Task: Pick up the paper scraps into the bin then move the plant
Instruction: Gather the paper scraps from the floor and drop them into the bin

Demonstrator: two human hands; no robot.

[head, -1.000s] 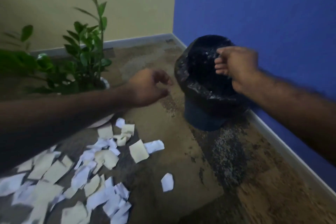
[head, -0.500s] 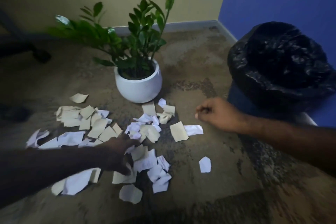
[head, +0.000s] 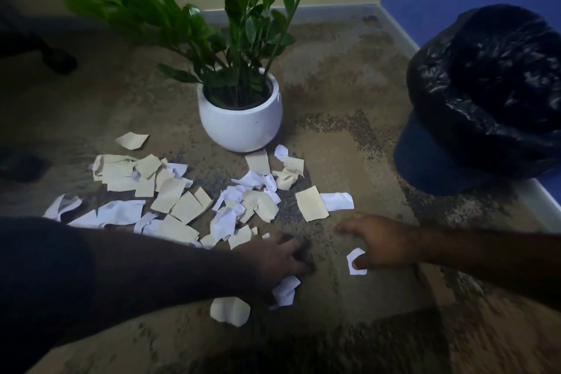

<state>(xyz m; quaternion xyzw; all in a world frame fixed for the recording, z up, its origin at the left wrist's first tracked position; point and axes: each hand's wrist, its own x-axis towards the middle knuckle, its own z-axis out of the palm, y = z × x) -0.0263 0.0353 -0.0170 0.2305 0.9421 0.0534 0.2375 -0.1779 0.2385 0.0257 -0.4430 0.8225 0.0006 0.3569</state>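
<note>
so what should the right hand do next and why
Probably close the right hand on the small white scrap under its fingertips and lift it. That scrap lies alone on the carpet, touching the hand, and the bin stands on the same side. The left hand rests by the main pile of scraps, most of it uncollected.

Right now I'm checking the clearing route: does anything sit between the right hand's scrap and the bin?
Nothing visible does. The right hand touches a small white scrap, and only bare carpet lies between it and the black-lined bin.
</note>
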